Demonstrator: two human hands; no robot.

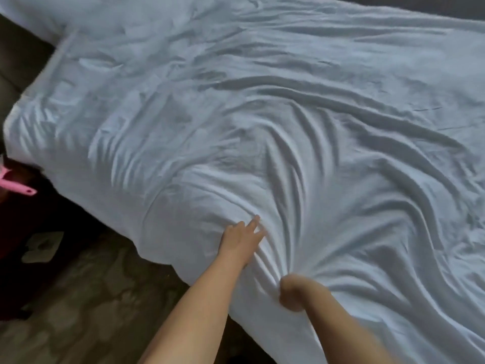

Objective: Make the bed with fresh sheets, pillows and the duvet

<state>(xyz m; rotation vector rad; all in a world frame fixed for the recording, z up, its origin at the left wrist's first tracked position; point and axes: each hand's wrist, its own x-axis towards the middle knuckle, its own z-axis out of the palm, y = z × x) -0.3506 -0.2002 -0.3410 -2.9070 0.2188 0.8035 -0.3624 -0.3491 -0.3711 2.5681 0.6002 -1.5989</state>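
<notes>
Lying flat with fingers straight and spread, the left hand (242, 236) presses on the white duvet (262, 122) near the bed's edge. Just right of it and nearer the person, the right hand (290, 292), blurred, is curled into a fist bunching a gathered fold of the same duvet, creases fanning away from it. No writing is readable anywhere. Far left of both hands sits a pink object (15, 183).

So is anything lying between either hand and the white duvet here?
Nothing visible. The left hand lies with fingers spread directly on the white duvet near the bed's edge. The right hand is blurred but looks bunched into the fabric, folds radiating from it.
</notes>
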